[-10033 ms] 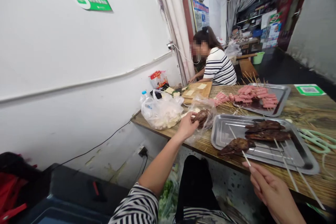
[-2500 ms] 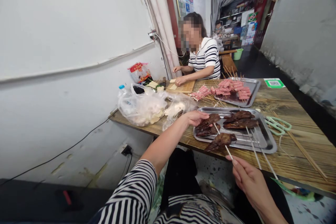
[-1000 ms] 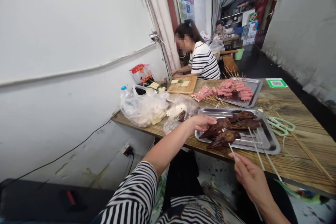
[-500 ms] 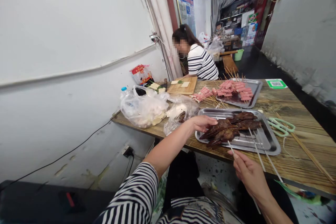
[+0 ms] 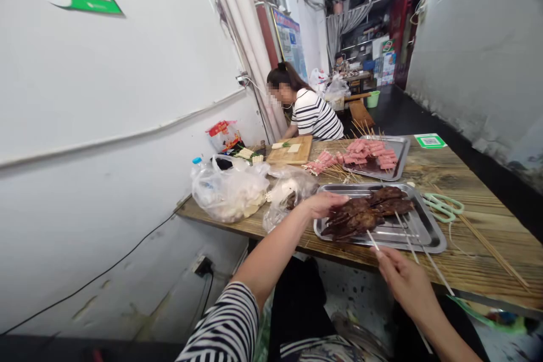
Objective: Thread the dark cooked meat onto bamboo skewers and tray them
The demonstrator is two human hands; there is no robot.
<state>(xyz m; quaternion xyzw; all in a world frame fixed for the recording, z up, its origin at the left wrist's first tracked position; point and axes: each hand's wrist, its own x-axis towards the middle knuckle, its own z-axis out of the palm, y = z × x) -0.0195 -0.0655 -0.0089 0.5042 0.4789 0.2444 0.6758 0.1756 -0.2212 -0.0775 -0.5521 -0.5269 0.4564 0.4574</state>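
Several skewered pieces of dark brown meat point(image 5: 354, 218), glossy and perhaps duck or another poultry cut, lie on a shallow metal tray point(image 5: 430, 240). At the tray's far-left side, my left hand point(image 5: 326, 203) is on the meat, its fingers pressed together over the upper end; the thumb is hidden. Just off the tray's near edge, my right hand point(image 5: 403, 274) pinches a pale skewer point(image 5: 373, 240) that runs into the nearest piece. The skewer's other end shows below my wrist. Two more skewers stick out from the other pieces toward me.
Pale green scissors point(image 5: 443, 206) and loose bamboo sticks point(image 5: 494, 249) lie right of the tray. Behind stands another tray point(image 5: 401, 164) with pink meat-roll skewers point(image 5: 369, 153). Plastic bags point(image 5: 231, 186) and a cutting board point(image 5: 299, 151) sit left. A person point(image 5: 318, 113) sits at the far side.
The view has tilted up and turned slightly right, so the table's things sit further left in the picture. Both hands keep nearly the same places at the meat and the skewer.
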